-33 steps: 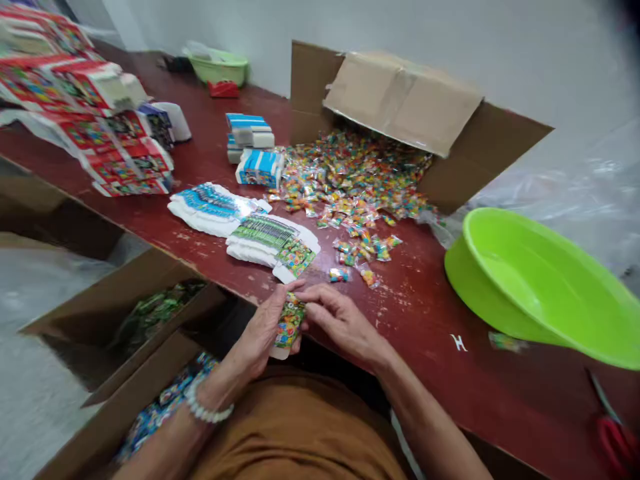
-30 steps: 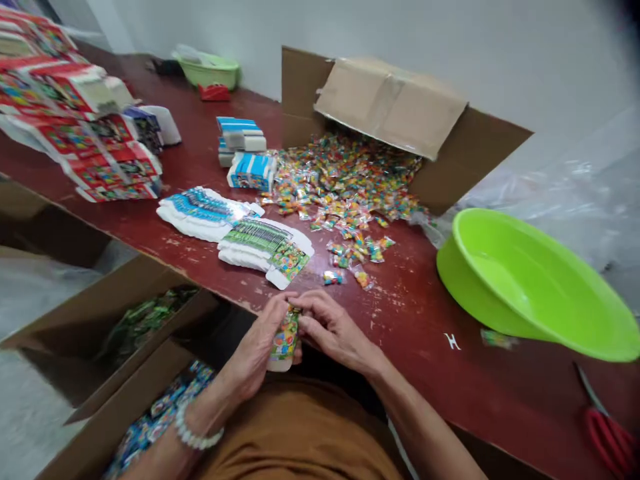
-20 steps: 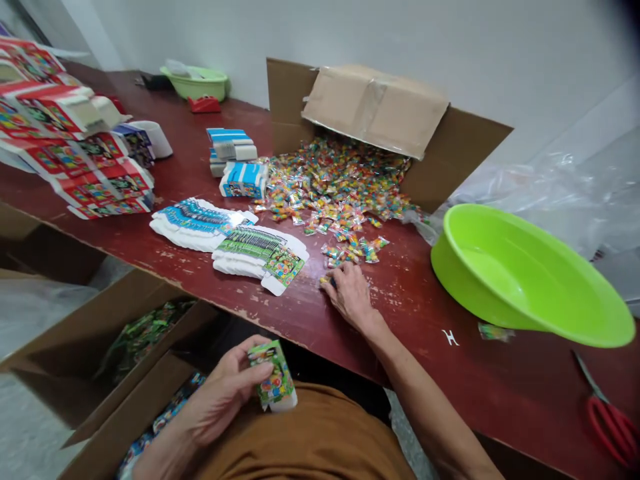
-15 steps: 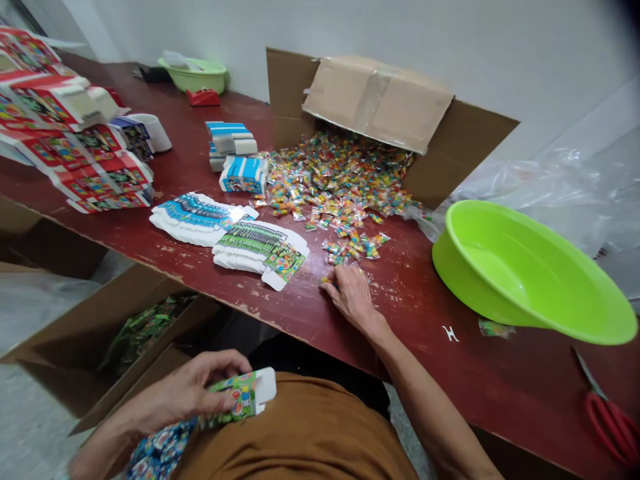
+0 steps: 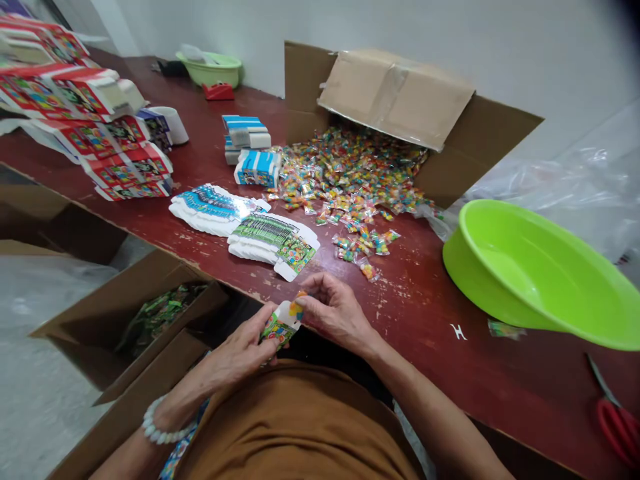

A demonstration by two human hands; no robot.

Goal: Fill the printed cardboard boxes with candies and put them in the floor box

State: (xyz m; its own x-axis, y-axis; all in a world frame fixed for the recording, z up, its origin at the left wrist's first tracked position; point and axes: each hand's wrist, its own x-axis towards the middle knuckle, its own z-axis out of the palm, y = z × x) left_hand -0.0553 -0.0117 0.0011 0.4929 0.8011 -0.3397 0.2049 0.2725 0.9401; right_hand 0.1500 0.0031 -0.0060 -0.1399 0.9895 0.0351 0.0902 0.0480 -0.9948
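Near left, on the floor: an open cardboard box (image 5: pixel 125 283) holding green packets (image 5: pixel 163 313). Far left on the table (image 5: pixel 425 313): stacks of red printed card blanks (image 5: pixel 120 167).

Centre, near edge: the left hand (image 5: pixel 235 353), bead bracelet (image 5: pixel 160 427) on its wrist, is closed around a small printed carton (image 5: pixel 279 329) held just above the table edge, its open end up and tilted toward the right hand (image 5: pixel 335 313). That hand's fingers are bent, thumb and fingertips pinching a small packet (image 5: pixel 298 308) at the carton's mouth — partly hidden, so the exact hold is unclear.

Handling: carton likely light, thin card; may crush under hard squeezing — best held by its flat side panels, not the flap. Packet likely soft and slippery.

Just beyond the hands: flat blue and green blanks (image 5: pixel 265 240), not in the way. Farther off, a heap of small packets (image 5: pixel 350 173) spills from a large cardboard box (image 5: pixel 395 93). Right: lime-green basin (image 5: pixel 530 267); near right, red-handled scissors (image 5: pixel 617 427).
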